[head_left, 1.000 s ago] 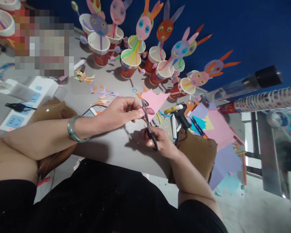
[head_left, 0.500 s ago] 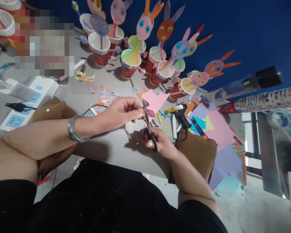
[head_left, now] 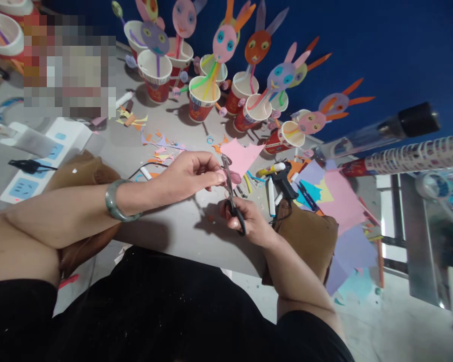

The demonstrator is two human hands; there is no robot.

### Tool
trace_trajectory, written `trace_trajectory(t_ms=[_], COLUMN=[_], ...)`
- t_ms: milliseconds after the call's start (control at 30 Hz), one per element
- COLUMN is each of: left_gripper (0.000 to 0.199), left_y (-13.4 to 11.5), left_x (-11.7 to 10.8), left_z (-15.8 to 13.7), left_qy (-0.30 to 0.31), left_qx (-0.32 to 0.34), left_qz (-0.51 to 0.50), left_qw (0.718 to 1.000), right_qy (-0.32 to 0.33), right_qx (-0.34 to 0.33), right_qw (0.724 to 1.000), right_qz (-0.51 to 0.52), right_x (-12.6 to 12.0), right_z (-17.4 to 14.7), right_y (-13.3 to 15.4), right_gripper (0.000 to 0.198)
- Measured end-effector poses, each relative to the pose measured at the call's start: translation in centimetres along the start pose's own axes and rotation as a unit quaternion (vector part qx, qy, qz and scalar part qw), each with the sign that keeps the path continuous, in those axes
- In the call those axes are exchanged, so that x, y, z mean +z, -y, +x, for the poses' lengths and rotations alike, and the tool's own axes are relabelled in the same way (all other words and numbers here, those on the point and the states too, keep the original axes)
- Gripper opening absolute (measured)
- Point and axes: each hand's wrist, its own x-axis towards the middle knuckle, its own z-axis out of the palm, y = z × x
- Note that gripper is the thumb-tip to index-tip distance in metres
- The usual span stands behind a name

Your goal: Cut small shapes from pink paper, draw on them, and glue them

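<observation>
One small pink paper piece [head_left: 232,176] is pinched in the left hand [head_left: 189,173] above the worktop [head_left: 181,231]; the right hand [head_left: 245,218] grips the scissors [head_left: 232,198], blades touching it. Fingertips so near the blades risk a nick; the piece could slip.

No text is showing clearly enough to read: print on the red paper cups [head_left: 198,108] in the upper middle and on the patterned roll [head_left: 411,156] at right is blurring out.
</observation>
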Motion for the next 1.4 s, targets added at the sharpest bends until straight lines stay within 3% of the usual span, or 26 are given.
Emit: trace_trajectory(t_ms=[1400], left_gripper=[0.012], left_y=[-0.04], left_x=[-0.36], left_z=[-0.01], left_qy=[-0.013], left_qx=[0.021], left_qz=[0.044], left_qw=[0.999], right_qy=[-0.002], right_qx=[0.005], right_qw=[1.000], right_qz=[-0.029], right_x=[-0.54], right_z=[-0.13], right_y=[0.65], right_gripper=[0.067])
